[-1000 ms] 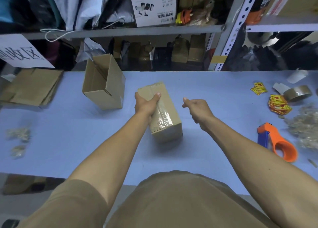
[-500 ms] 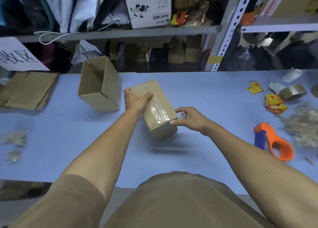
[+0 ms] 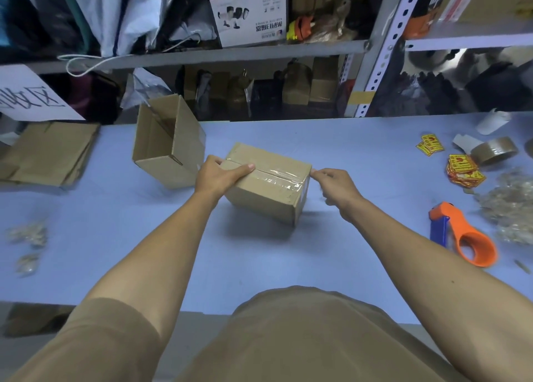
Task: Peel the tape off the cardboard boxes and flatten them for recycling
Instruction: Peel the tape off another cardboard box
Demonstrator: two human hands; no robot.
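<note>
The left hand [image 3: 219,175] clamps the sealed box [image 3: 268,182] at frame centre on the counter [image 3: 259,260]; the right hand [image 3: 331,184] pinches at the clear tape [image 3: 277,175] end. Risk: thin glossy film tears, or strips the matte cardboard's paper face. An opened box [image 3: 168,142] stands upper left.

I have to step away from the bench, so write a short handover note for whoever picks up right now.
Left hand grips the left end of the taped box, steadying it on the table.
Right hand pinches at the tape on the box's right top edge.
Done: flattened boxes lie far left.
Left: peel this tape and flatten the box, then flatten the open box behind the left hand.
</note>
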